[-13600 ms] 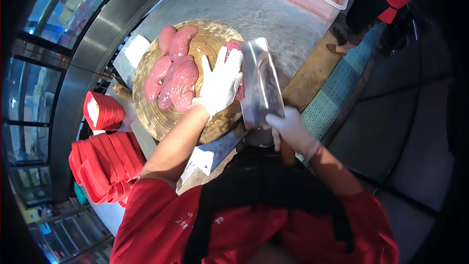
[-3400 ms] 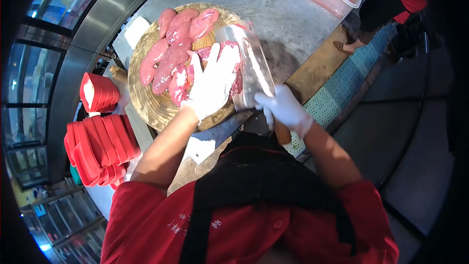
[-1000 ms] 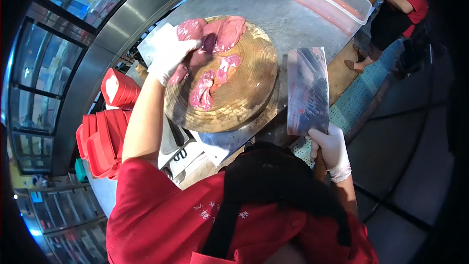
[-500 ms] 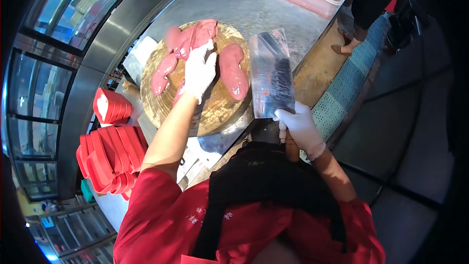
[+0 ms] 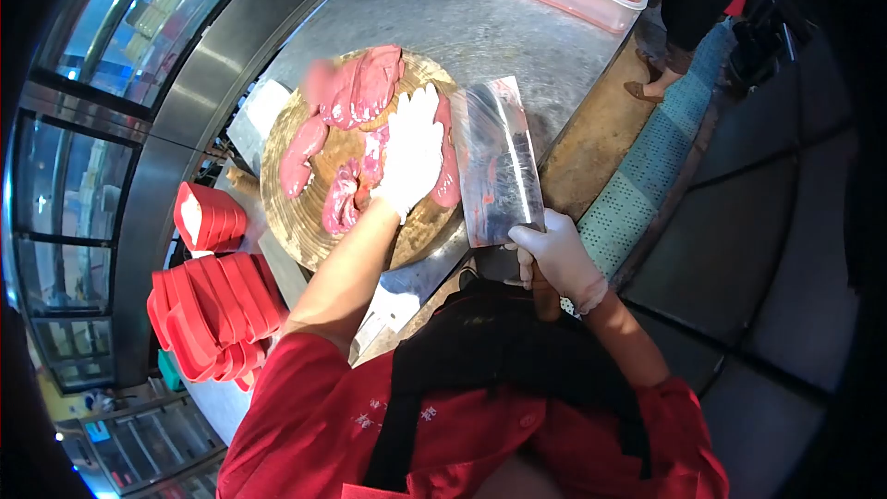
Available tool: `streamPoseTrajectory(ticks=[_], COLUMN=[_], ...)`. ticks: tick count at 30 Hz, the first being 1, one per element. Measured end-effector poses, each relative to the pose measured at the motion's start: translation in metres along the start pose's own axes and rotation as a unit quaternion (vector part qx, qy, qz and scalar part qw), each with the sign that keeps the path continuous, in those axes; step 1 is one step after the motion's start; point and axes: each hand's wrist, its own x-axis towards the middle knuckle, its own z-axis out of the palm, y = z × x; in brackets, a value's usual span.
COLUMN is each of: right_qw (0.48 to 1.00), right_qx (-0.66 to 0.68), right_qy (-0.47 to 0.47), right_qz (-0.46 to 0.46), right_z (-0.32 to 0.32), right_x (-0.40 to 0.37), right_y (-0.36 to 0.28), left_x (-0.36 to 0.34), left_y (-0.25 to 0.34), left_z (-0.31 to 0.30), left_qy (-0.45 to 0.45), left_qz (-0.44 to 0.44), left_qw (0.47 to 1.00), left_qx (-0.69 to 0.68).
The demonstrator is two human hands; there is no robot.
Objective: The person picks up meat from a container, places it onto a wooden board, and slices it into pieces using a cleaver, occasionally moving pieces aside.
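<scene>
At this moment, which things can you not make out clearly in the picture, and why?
In the head view:
Rightmost meat piece: partly covered by the left hand.
Cleaver handle: upper part wrapped by the right hand.
Upper-left meat lump: blurred, outline lost.
Co-worker: head cut off by the top edge.
Shirt lettering: too small to read.

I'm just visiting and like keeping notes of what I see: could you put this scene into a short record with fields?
Left hand: white-gloved, fingers extended, laid over a piece of meat
Right hand: gloved, gripping the cleaver by its handle
Blade: beside that piece; whether they touch cannot be told
Work surface: round wooden block on a metal table
Also on block: other pieces of raw meat
Left of picture: stacked red trays
Top right: clear plastic tub; another person, partly out of frame
</scene>
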Motion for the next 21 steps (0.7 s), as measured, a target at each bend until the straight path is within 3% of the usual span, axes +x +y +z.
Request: streamPoseTrajectory(ticks=[12, 16, 17, 21], right_qw=[1.0, 0.997, 0.998, 0.993], right_qx=[-0.021, -0.02, -0.014, 0.057], right_qy=[-0.012, -0.032, -0.04, -0.068], right_qz=[-0.006, -0.072, -0.042, -0.074], right_z=[-0.009, -0.008, -0.011, -0.009], right_x=[0.017, 0.06, 0.076, 0.115], right_y=[-0.012, -0.019, -0.024, -0.044], left_x=[-0.002, -0.002, -0.002, -0.002], left_y=[0.001, 0.001, 0.001, 0.004], left_z=[0.0, 0.0, -0.002, -0.001], left_qy=[0.013, 0.005, 0.0, 0.009], left_qz=[0.02, 0.027, 0.031, 0.052], left_qw=[0.999, 0.999, 0.999, 0.998], left_qx=[0.024, 0.032, 0.024, 0.02])
